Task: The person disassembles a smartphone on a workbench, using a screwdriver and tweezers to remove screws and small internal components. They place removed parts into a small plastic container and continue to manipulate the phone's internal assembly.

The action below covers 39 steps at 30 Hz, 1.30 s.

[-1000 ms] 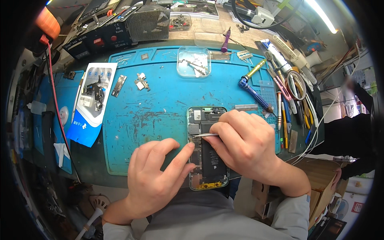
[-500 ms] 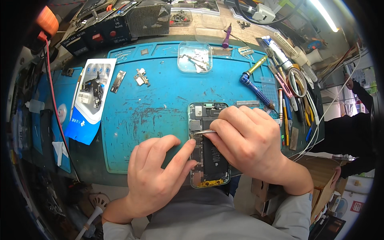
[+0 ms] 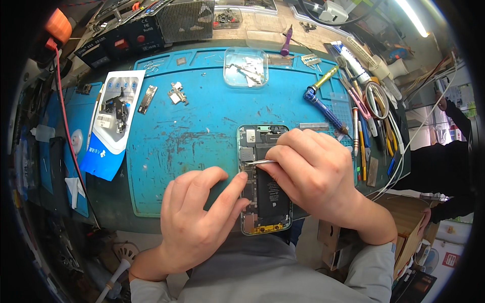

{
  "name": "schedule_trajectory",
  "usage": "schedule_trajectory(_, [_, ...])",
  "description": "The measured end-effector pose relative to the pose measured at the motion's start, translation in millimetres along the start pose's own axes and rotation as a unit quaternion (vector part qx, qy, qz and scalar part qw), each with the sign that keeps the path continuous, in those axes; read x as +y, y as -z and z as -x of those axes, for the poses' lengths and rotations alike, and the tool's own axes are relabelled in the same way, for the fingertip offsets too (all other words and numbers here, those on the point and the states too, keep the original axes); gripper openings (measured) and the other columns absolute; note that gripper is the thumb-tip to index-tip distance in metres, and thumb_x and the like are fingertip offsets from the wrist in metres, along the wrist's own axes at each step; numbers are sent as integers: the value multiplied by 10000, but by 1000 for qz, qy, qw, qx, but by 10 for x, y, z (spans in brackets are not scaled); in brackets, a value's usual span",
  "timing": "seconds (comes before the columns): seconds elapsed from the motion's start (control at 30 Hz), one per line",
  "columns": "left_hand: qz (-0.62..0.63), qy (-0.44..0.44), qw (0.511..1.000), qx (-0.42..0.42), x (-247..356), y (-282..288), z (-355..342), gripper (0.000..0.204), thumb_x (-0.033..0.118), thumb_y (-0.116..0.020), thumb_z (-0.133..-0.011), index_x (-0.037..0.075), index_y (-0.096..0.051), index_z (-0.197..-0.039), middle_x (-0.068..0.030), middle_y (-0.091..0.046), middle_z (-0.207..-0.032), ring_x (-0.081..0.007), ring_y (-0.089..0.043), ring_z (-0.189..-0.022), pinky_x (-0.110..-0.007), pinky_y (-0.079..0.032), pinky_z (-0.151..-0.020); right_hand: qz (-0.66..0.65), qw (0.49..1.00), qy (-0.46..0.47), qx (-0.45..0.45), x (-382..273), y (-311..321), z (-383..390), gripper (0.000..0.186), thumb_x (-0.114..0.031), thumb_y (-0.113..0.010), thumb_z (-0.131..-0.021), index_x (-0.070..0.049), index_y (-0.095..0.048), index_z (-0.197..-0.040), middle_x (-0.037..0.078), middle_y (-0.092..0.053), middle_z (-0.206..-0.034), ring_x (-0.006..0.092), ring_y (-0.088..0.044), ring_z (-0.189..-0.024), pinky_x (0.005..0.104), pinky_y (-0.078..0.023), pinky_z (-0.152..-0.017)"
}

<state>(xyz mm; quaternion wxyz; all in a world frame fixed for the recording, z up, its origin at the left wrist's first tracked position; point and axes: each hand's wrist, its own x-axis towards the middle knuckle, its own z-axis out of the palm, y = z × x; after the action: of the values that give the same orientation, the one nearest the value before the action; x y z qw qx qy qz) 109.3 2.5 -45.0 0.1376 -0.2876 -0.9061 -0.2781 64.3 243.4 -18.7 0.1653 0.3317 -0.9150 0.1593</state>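
An opened smartphone [image 3: 270, 194] lies on the near edge of the blue work mat [image 3: 177, 141], its black battery and circuit board exposed. My right hand [image 3: 316, 174] is closed on metal tweezers [image 3: 262, 162], whose tips point left at the upper left part of the board. Whether the tips grip a small part is too small to tell. My left hand [image 3: 202, 217] has its fingers apart, and the index fingertip rests at the phone's left edge, just below the tweezer tips. Nothing shows in that hand.
A clear box of small parts [image 3: 246, 68] stands at the mat's far side. Left of it lie metal phone parts [image 3: 177, 94] and a blister pack [image 3: 113, 121]. To the right are a blue screwdriver [image 3: 323, 111], pliers [image 3: 390, 139] and other tools. Another person's dark sleeve [image 3: 439, 171] shows at far right.
The view has shifted slightly, and the phone sits a little higher in it. The tweezer tips remain over the same area of the board, and both hands keep nearly the same pose.
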Motion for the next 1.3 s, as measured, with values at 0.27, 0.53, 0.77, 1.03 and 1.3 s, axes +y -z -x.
schedule_trajectory(0.27, [3,7,1000,-6,6,10,-1,475,162,-894,-818,105,-803,-1280,-70,-636,-1201,-287,-615,-1061,-433,-514,-878,-50,998,-30,-14,2,29,-15,202,-103,-896,-816,-61,-732,-925,66,-698,-919,274,-702,-769,396,-545,-654])
schedule_trajectory(0.53, [1,3,1000,-3,-3,-2,3,499,168,-907,-792,111,-802,-1276,-57,-627,-1207,-274,-610,-1066,-430,-511,-878,-59,998,-31,-14,26,20,-10,209,-98,-900,-812,-57,-727,-921,71,-702,-904,280,-706,-764,400,-551,-647])
schedule_trajectory(0.77, [0,3,1000,-1,-4,-3,2,498,163,-908,-788,112,-802,-1272,-56,-631,-1203,-271,-613,-1066,-427,-511,-875,-34,999,-26,-24,18,40,-14,208,-119,-902,-812,-67,-727,-913,64,-700,-907,273,-701,-760,395,-535,-639])
schedule_trajectory(1.03, [2,5,1000,2,-2,-4,1,493,164,-908,-792,114,-802,-1271,-54,-636,-1201,-271,-617,-1073,-427,-511,-878,-43,998,-33,-24,2,41,-33,206,-134,-901,-827,-71,-728,-920,61,-700,-914,272,-695,-757,392,-529,-642])
schedule_trajectory(1.3, [2,9,1000,4,15,-9,10,488,145,-904,-794,120,-804,-1271,-54,-648,-1203,-270,-623,-1069,-430,-511,-883,-47,998,-40,1,35,-46,40,244,-199,-869,-841,-95,-657,-901,49,-590,-899,245,-662,-776,393,-521,-647])
